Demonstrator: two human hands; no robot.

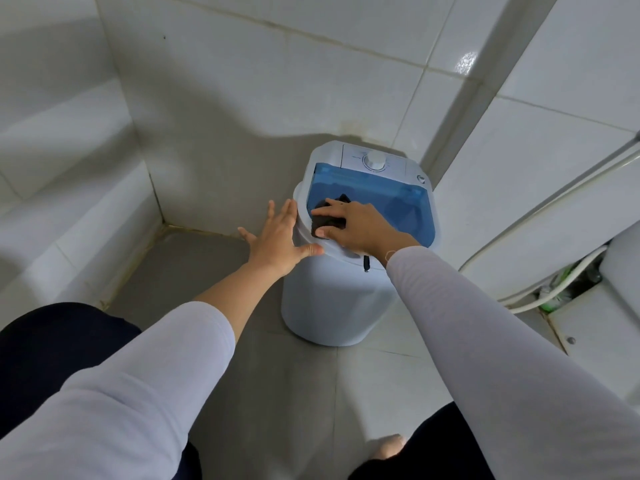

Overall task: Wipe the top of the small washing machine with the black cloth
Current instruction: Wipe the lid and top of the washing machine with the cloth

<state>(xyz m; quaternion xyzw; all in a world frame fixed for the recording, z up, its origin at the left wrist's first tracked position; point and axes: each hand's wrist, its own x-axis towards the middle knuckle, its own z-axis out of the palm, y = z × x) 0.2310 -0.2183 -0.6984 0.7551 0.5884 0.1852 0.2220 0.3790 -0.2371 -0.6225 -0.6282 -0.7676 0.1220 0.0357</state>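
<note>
Tiled corner, left hand [277, 237] spread flat against washing machine [332, 299] rim, right hand [356, 226] pressing black cloth [327, 221] onto lid

Glossy white tiled walls [311, 64], grey tiled floor [284, 393], white hoses [554, 202] at right

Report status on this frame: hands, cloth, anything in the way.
Right hand presses black cloth on blue lid. Left hand open, bracing washing machine rim. Nothing in the way on top.
</note>
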